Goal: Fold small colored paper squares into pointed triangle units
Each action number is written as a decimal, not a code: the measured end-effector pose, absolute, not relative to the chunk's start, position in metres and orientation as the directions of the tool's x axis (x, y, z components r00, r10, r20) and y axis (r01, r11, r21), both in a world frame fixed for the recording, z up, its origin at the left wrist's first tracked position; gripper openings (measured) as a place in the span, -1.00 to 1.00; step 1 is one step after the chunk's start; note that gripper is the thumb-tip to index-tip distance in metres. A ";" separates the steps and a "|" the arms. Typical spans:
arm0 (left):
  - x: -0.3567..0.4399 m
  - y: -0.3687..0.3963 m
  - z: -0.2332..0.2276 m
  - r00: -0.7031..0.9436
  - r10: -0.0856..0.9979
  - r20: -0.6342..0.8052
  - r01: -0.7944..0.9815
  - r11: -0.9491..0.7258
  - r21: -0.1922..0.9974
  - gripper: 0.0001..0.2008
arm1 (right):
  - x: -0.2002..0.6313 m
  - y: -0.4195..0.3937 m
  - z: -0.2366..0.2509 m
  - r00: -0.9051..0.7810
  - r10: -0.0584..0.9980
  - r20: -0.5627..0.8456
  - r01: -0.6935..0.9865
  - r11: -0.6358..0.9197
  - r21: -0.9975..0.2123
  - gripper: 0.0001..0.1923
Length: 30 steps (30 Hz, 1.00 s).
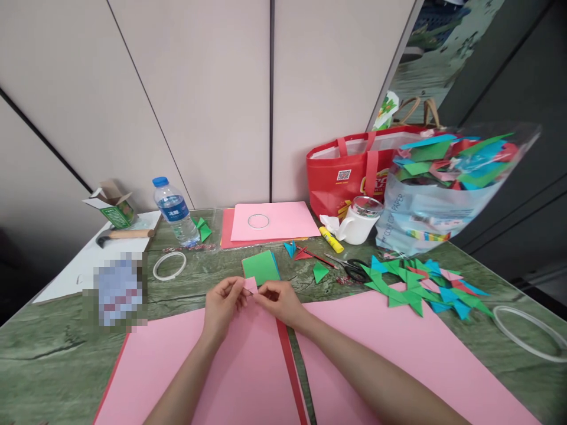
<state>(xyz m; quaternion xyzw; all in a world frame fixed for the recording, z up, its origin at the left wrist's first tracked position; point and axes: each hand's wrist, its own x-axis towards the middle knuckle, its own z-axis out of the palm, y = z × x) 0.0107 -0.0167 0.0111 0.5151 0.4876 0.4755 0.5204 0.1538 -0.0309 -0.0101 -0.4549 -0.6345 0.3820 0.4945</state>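
Soft, even indoor light falls on my work; my hands (252, 301) cast barely any shadow. Far right of them the plastic bag (443, 189) glints with glare. Edges bend with wide-angle distortion, and a pixelated patch (119, 289) sits to their left.

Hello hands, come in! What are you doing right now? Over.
Left hand and right hand together, fingers pinching a small pink paper piece. Held just above the pink sheets. Green paper stack just beyond, not touching. Over.
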 end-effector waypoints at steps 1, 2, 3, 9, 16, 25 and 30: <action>0.011 -0.017 0.010 0.066 0.998 0.025 0.025 -0.026 0.999 -0.75 | 0.154 -0.031 -0.010 -0.081 0.958 0.275 0.190 0.285 -0.939 -0.80; 0.010 -0.016 0.009 0.060 0.995 0.081 0.057 -0.084 0.995 -0.75 | 0.154 -0.031 -0.010 -0.043 0.963 0.267 0.174 0.270 -0.947 -0.79; 0.010 -0.016 0.006 0.051 0.988 0.149 0.110 -0.154 0.982 -0.75 | 0.155 -0.030 -0.010 0.015 0.966 0.258 0.152 0.252 -0.956 -0.78; 0.009 -0.009 -0.013 0.255 0.815 0.520 0.551 -0.564 0.615 -0.74 | 0.168 -0.016 -0.015 0.478 0.873 0.093 -0.164 0.193 -0.967 -0.73; 0.005 -0.006 -0.026 0.339 0.822 0.457 0.587 -0.565 0.580 -0.65 | 0.172 -0.012 -0.025 0.438 0.864 0.250 0.047 0.256 -0.966 -0.83; 0.005 -0.006 -0.022 0.327 0.814 0.480 0.589 -0.573 0.570 -0.63 | 0.167 -0.018 -0.036 0.083 0.906 0.415 0.519 0.316 -0.794 -0.59; 0.006 -0.009 -0.019 0.311 0.845 0.435 0.561 -0.533 0.634 -0.59 | 0.168 -0.016 -0.040 0.089 0.902 0.423 0.519 0.320 -0.792 -0.62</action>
